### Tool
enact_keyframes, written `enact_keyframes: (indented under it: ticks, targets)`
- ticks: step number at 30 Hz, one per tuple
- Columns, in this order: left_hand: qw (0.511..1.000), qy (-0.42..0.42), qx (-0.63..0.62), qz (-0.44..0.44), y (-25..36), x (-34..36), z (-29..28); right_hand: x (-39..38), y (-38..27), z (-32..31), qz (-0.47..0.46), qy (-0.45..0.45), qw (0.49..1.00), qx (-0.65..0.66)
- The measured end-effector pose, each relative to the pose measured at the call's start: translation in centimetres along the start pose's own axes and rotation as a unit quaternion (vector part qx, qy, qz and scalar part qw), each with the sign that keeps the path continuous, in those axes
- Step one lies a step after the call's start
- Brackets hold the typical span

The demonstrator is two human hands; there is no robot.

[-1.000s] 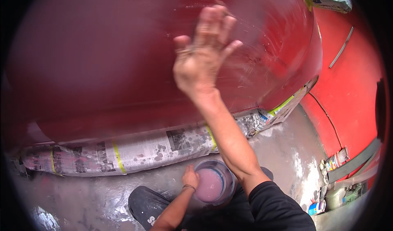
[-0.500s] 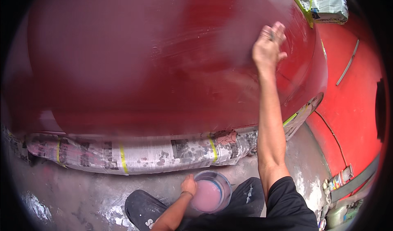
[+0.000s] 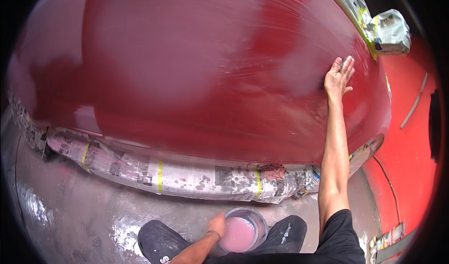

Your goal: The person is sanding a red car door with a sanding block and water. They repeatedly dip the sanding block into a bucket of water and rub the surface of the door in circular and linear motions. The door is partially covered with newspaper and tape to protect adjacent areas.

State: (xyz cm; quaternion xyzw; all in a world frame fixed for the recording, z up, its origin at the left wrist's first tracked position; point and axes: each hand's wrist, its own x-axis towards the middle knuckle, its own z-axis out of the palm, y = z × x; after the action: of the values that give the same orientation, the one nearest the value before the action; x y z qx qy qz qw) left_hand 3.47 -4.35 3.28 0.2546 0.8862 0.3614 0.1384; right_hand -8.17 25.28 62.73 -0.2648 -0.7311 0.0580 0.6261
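A large dark red car panel (image 3: 187,119), wet and glossy with duller patches, fills the upper part of the view. Near its right side, my right hand (image 3: 340,79) lies flat on the surface with fingers stretched out. A small greyish thing shows between those fingers; whether anything lies under the palm is hidden. Between my knees is a clear plastic bucket (image 3: 263,226) holding cloudy pink liquid. My left hand (image 3: 216,224) is closed on the left side of its rim.
Newspaper (image 3: 187,177) with yellow tape covers the strip below the panel, and a crumpled pinkish cloth (image 3: 272,171) rests on it. A newspaper-wrapped mirror-like part (image 3: 393,32) juts out at upper right. Beyond stands a bright red surface (image 3: 402,109). The grey floor (image 3: 84,212) looks wet.
My right hand has slid a little to the right over the panel. The whole view has shifted, showing more of the left side. My left hand stays on the bucket.
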Motion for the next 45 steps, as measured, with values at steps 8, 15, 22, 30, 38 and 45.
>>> enact_keyframes:
  ticks: [8, 15, 22, 30, 38, 45]
  targets:
    - [0.994, 0.026, 0.033, -0.099, -4.9, -2.1, -2.9, -9.4, -26.4, 1.8, -0.473, 0.062, 0.879, 0.014]
    - [0.990, -0.050, 0.084, -0.100, -5.9, 2.3, -7.2, -11.0, -19.4, 1.2, -0.521, -0.015, 0.854, -0.014]
    - [0.986, -0.103, 0.047, -0.123, -3.9, 4.7, -7.9, 0.2, -31.6, 1.7, -0.514, 0.073, 0.855, -0.019]
    - [0.986, -0.109, 0.051, -0.114, -5.2, 6.2, -7.8, -14.3, -23.1, 2.4, -0.560, -0.049, 0.824, -0.065]
    - [0.985, -0.109, 0.032, -0.127, -4.1, 6.0, -6.1, -6.2, -30.6, 1.3, -0.512, 0.065, 0.856, 0.010]
    - [0.987, -0.088, 0.029, -0.134, -4.7, 5.8, -7.1, -15.7, -20.8, 2.2, -0.547, -0.060, 0.833, -0.051]
